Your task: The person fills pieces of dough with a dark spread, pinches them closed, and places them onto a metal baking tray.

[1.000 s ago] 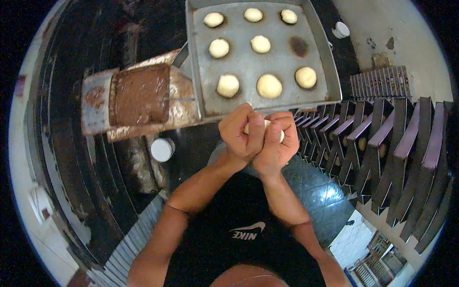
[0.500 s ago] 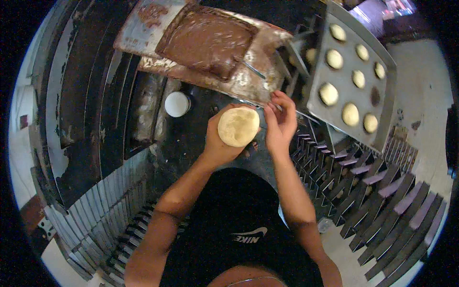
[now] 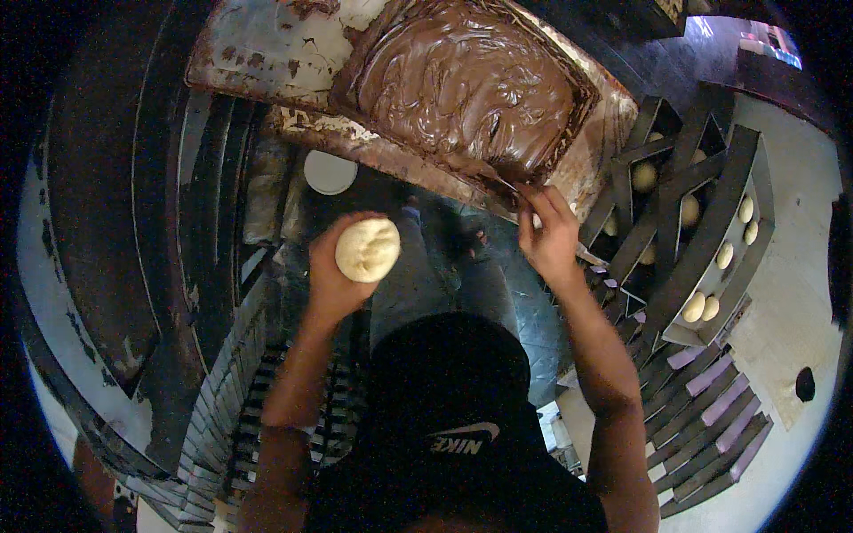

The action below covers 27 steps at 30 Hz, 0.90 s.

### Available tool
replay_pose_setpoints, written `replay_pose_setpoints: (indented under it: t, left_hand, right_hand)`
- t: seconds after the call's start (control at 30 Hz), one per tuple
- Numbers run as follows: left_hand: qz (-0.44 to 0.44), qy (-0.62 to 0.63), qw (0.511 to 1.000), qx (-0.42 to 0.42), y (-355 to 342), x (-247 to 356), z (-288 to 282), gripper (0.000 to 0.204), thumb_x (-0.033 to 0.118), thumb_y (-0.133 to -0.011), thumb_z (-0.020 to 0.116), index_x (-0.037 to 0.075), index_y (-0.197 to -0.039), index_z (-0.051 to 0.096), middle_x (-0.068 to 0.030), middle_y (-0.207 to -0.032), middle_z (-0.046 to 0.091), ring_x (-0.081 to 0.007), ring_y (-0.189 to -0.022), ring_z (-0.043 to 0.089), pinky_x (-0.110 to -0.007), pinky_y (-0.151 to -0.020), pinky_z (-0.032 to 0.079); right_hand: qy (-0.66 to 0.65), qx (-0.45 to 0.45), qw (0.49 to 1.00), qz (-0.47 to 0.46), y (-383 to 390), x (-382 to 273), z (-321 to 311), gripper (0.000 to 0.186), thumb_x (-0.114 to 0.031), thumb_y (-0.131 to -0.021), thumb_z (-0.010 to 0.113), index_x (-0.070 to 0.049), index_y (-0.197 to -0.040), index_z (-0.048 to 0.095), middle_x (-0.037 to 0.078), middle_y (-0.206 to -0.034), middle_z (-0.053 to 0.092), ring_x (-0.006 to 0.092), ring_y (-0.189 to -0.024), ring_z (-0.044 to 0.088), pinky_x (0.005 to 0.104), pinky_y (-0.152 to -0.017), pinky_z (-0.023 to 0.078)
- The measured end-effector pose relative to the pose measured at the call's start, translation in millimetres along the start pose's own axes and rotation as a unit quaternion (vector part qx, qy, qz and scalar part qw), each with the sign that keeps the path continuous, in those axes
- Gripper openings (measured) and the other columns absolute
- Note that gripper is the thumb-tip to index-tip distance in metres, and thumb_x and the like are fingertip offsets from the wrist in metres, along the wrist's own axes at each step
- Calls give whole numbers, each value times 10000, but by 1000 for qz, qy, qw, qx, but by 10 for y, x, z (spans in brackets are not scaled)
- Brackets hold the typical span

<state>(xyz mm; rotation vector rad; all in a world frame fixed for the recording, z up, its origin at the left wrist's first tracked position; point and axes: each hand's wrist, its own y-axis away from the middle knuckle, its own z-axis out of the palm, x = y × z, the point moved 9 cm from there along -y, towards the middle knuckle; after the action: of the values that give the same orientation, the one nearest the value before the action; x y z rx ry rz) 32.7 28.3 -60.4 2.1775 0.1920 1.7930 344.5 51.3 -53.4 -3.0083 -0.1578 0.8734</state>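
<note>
My left hand (image 3: 333, 277) is closed around a round, pale dough ball (image 3: 368, 250), whose upper face is dimpled. Ahead lies a broad mass of glossy brown chocolate spread (image 3: 471, 80) with swirl marks across its surface. At its near right edge, the fingers of my right hand (image 3: 551, 231) are pinched on the handle of a slim metal utensil (image 3: 509, 185). The utensil's far end is buried in the spread, so its shape is hidden.
A chocolate-smeared worktop (image 3: 258, 62) carries the spread. To the right, tilted metal trays (image 3: 755, 178) of pale dough balls sit stacked crosswise. A white round tub (image 3: 330, 172) stands below the worktop's near edge. Dark panels (image 3: 107, 222) rise at the left.
The left hand with the dough ball has moved left, away from the right hand. My right hand has reached the utensil and taken hold of it. The whole view has shifted.
</note>
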Motion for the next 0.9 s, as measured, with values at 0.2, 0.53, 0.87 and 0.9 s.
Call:
replay_pose_setpoints:
  t: [0.2,0.53,0.87,0.9]
  left_hand:
    - [-16,26,999,-20,-383,347,-113,546,-34,-687,839,17,-1196,649,-116,-1145,726,-204,-1075,701,-336,-964,546]
    - [2,72,996,43,-244,243,-189,605,-48,-689,864,2,-1242,627,-132,-1193,700,-200,-1083,687,-350,-941,557]
    - [59,139,988,23,-523,1140,40,531,-22,-728,879,21,-1201,642,-58,-1135,698,-134,-1040,657,-314,-937,537]
    - [79,157,984,23,-533,1285,80,523,-18,-730,881,21,-1196,647,-59,-1139,700,-134,-1041,658,-313,-938,537]
  right_hand:
    - [14,-113,991,-64,-523,-270,253,281,-24,-818,692,-60,-1094,735,161,-969,677,357,-864,696,457,-743,576]
    - [-128,-104,986,1,-628,-316,637,157,-26,-854,688,-59,-1002,730,160,-982,708,371,-860,705,409,-718,570]
    - [-342,30,934,-103,-807,-1502,-591,167,20,-845,754,-9,-1009,758,121,-897,723,263,-834,686,355,-749,541]
    - [-303,58,942,-129,-770,-1524,-657,174,26,-835,758,-15,-1005,759,118,-915,722,271,-838,681,357,-751,540]
